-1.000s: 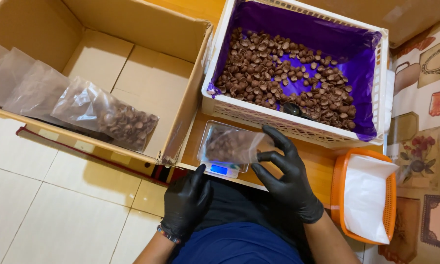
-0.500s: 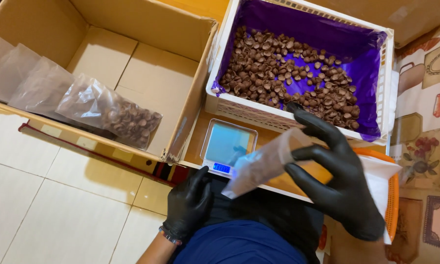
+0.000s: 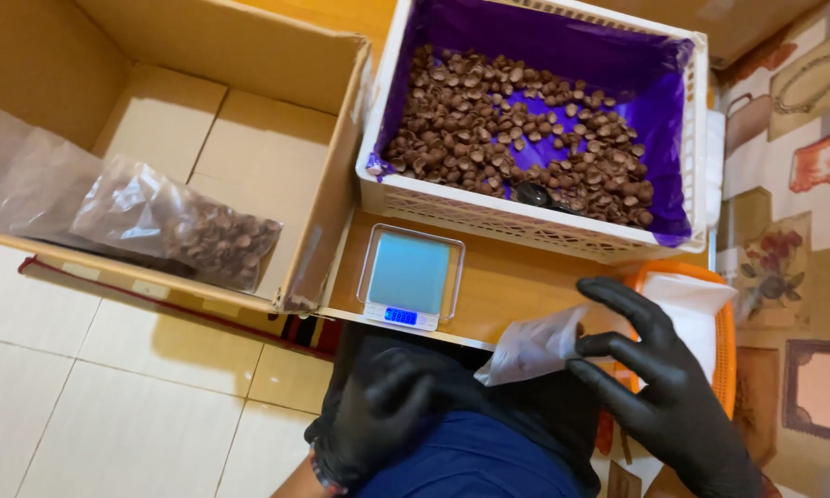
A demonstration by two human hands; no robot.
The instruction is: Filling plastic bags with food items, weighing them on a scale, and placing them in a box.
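My right hand [image 3: 664, 387], in a black glove, pinches a crumpled translucent plastic bag [image 3: 535, 346] over my lap, just below the wooden table's front edge. What the bag holds cannot be made out. My left hand [image 3: 378, 420], also gloved in black, hovers blurred above my dark blue clothing with its fingers apart and nothing in it. A small digital scale [image 3: 410, 277] with a lit blue display sits bare on the table in front of both hands. Behind it stands a white plastic crate [image 3: 525, 217] with a purple liner, holding many brown nut-like pieces [image 3: 516, 138].
An open cardboard box [image 3: 323, 212] at the left holds clear bags, one filled with brown pieces [image 3: 194, 231]. An orange basket [image 3: 724, 304] with white bags stands beside my right hand. Pale floor tiles lie at lower left, a patterned mat at right.
My right hand lifted the bag off the scale and brought it down toward my lap. The scale platform is now bare. My left hand stayed low near my lap.
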